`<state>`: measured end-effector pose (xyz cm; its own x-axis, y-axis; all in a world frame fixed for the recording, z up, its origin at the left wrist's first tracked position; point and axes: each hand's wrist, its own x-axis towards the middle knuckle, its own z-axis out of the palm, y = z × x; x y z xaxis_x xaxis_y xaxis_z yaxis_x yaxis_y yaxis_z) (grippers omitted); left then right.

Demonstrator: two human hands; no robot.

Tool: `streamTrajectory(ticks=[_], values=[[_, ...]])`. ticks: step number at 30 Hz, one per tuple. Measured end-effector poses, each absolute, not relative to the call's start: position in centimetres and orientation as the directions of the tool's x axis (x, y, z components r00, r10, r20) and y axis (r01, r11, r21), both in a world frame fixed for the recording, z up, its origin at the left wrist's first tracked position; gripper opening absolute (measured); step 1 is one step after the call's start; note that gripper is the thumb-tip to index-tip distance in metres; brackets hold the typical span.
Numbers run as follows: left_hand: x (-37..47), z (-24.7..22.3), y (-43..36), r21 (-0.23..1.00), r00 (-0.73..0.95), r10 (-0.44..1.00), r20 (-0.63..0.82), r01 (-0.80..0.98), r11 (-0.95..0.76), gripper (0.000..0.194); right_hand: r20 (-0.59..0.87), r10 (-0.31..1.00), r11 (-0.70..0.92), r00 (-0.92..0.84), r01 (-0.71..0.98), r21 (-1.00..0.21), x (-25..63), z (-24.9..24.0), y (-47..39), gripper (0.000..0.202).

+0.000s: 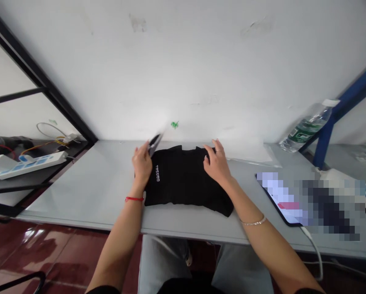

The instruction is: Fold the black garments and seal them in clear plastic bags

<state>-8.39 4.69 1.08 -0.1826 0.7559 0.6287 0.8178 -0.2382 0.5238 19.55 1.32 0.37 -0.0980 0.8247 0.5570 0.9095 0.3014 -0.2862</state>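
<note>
A black cloth garment with white lettering near its left end lies folded on the grey table. At its upper left corner, my left hand is closed round a dark, narrow, pointed thing with a greyish edge. Motion blurs its tip, so I cannot tell whether it is a tool or a flap of the cloth. My right hand rests on the garment's upper right part, with fingers apart and thumb touching the cloth.
A tablet or phone with a lit screen and white cable lies right. Behind it are a clear plastic sheet and a water bottle leaning by a blue post. A power strip sits on the left shelf.
</note>
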Motion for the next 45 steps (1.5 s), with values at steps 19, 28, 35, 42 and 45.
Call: streamTrajectory(ticks=[19, 28, 35, 42, 45], values=[[-7.6, 0.0, 4.5, 0.399, 0.383, 0.819, 0.427, 0.733, -0.55, 0.054, 0.59, 0.703, 0.6, -0.398, 0.777, -0.19, 16.6, -1.4, 0.1, 0.035], [-6.8, -0.8, 4.9, 0.371, 0.364, 0.8, 0.477, 0.742, -0.558, 0.029, 0.594, 0.693, 0.591, -0.408, 0.794, -0.145, 16.6, -1.8, 0.4, 0.04], [-5.2, -0.7, 3.8, 0.357, 0.398, 0.691, 0.603, 0.64, -0.681, 0.025, 0.658, 0.639, 0.605, -0.399, 0.789, -0.109, 16.3, -2.0, 0.6, 0.045], [-3.5, -0.5, 2.6, 0.409, 0.466, 0.597, 0.654, 0.446, -0.796, 0.023, 0.682, 0.617, 0.589, -0.393, 0.805, -0.069, 16.3, -1.5, 0.5, 0.029], [-3.3, -0.4, 2.5, 0.455, 0.463, 0.622, 0.631, 0.428, -0.781, 0.023, 0.687, 0.609, 0.581, -0.396, 0.812, -0.048, 16.4, -1.6, 0.6, 0.024]])
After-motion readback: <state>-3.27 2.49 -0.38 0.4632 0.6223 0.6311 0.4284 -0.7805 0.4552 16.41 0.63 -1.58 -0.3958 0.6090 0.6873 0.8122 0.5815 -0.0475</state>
